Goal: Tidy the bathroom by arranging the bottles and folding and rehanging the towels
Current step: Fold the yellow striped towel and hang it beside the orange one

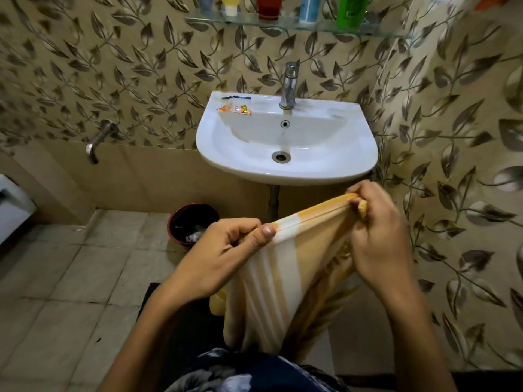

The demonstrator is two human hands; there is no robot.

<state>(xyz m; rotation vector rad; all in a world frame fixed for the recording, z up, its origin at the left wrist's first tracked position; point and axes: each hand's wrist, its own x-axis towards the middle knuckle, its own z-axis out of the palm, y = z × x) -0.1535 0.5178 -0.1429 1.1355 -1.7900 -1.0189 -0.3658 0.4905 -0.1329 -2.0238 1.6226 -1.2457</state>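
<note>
1. The step in hand looks like folding: both hands hold a towel point(285, 267) up in front of the body, just below the front rim of the sink point(285, 171).
2. The left hand point(226, 250) has its grip closed on the top edge, thumb pressed over the white stripes, fingers curled behind the cloth.
3. The right hand point(376, 236) pinches the other end of that same edge, bunching a corner at the fingertips; its grip is tight on the towel too.
4. The edge between the hands is pulled taut and slopes up toward the right, and the rest hangs down in loose pleats toward the floor.
5. The towel is soft, thin woven cloth, orange-tan with white bands and a yellow border; its lower part is gathered, so its full shape cannot be told.
6. Judging from this, the next move calls for levelling the two corners, shaking out the pleats, then bringing edge to edge for a clean fold before hanging.
7. No towel rail shows here, so where it will hang is unknown.
8. The bottles point(308, 8), smooth plastic in yellow, red, blue and green, stand upright in a row on the glass shelf point(203, 21) above the metal tap point(289, 83); that part seems done.
9. The sink is glossy white ceramic, with a small sachet point(236, 108) on its rim.
</note>
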